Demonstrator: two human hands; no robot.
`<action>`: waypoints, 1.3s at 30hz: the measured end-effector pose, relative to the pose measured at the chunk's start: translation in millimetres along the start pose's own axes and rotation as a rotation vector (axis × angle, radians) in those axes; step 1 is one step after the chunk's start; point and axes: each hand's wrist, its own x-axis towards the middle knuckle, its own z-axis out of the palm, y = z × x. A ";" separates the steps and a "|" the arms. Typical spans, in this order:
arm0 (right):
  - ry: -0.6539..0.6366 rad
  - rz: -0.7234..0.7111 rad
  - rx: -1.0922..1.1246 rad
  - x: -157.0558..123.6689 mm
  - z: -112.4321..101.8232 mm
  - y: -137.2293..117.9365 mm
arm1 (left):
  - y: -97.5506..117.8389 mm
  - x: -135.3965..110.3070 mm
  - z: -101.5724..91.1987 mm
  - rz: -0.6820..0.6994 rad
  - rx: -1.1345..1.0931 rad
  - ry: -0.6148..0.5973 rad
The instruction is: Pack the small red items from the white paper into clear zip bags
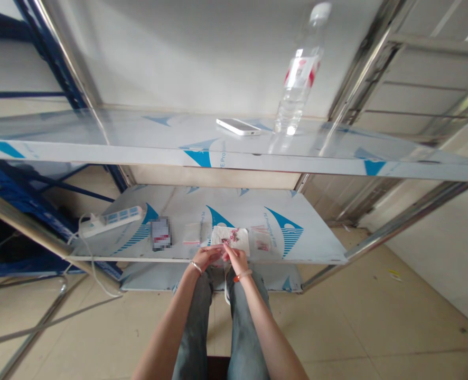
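Observation:
My left hand [207, 257] and my right hand [234, 257] meet at the front edge of the middle steel shelf [317, 248]. Both have their fingers curled together over something small that I cannot make out. Just beyond the fingertips lies a white sheet [232, 237] scattered with small red and pink pieces. A small clear bag with a red strip [192, 233] lies to the left of it, and another small bag with red contents [262, 241] lies to its right. A bracelet is on each wrist.
A white power strip [113, 220] with its cord and a small dark blurred item [160, 234] lie at the left of the same shelf. On the upper shelf [139, 150] rest a white phone [237, 126] and a clear water bottle [299, 79]. Blue racking stands at left.

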 end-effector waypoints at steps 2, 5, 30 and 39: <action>0.021 -0.005 0.001 2.4 -1.4 1.4 | 1.1 0.3 -1.3 0.007 0.018 -0.024; -0.015 0.045 0.017 4.9 -3.6 2.1 | 3.8 -2.6 -1.7 0.015 0.059 -0.068; -0.478 0.329 0.312 5.6 -2.5 2.6 | 0.2 -7.0 0.8 -0.083 0.128 -0.243; -0.536 0.267 0.394 4.0 -1.2 1.0 | -4.8 1.8 -10.9 -0.128 0.072 -0.281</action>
